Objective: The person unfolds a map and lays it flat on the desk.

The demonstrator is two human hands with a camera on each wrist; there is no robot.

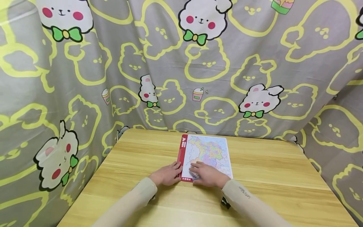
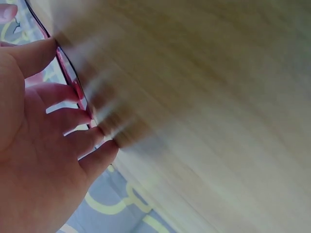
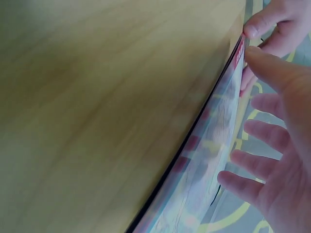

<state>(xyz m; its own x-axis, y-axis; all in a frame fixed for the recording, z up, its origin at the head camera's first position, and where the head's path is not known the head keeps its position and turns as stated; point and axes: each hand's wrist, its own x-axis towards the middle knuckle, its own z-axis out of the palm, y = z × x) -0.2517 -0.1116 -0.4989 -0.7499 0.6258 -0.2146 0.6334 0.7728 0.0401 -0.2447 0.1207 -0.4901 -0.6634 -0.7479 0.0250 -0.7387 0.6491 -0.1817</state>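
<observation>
A flat map sheet (image 1: 208, 149) with a red border down its left side lies on the wooden table, printed with a multicoloured map. At its lower left edge, my left hand (image 1: 168, 174) rests with extended fingers, fingertips at the red border. In the left wrist view the thumb and fingers (image 2: 99, 158) reach along that dark-rimmed edge. My right hand (image 1: 208, 175) is over the lower part of the map, its fingers spread and covering some of the print. The right wrist view shows this hand's thumb (image 3: 265, 65) near the red corner, close to the left hand.
The wooden table (image 1: 272, 176) extends around the map on all sides. Behind it and at both sides hangs a grey curtain (image 1: 170, 69) with yellow outlines and white cartoon animals, reaching down to the table's back edge.
</observation>
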